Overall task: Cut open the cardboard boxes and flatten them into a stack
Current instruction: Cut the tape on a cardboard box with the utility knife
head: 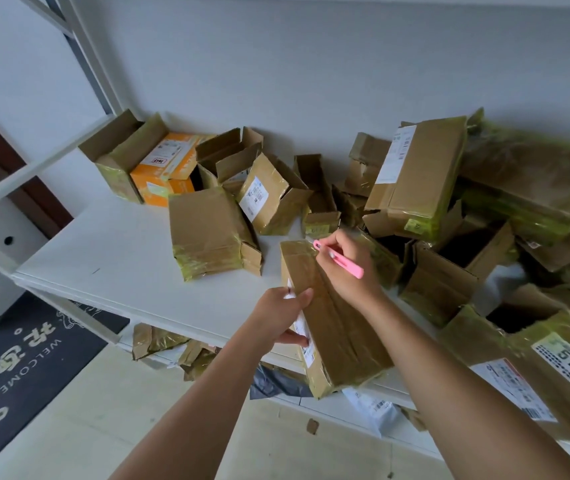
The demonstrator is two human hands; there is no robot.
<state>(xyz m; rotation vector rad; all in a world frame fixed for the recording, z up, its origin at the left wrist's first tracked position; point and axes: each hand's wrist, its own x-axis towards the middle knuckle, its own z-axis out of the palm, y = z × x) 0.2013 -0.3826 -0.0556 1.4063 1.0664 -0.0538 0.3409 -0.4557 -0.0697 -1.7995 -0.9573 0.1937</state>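
Both hands are working on one sealed box (332, 320) lying at the table (121, 251) edge: our left hand (282, 315) is gripping its side, our right hand (346, 261) is pinching the pink cutter (340, 258) at the far taped end. We judge the cutting is starting; next we are needing a straight pull along the seam. Many other boxes (415, 181) are crowding behind and right.

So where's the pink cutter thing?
In the head view, right of centre: the right hand grips the pink cutter, its tip at the far end of the long box the left hand steadies.
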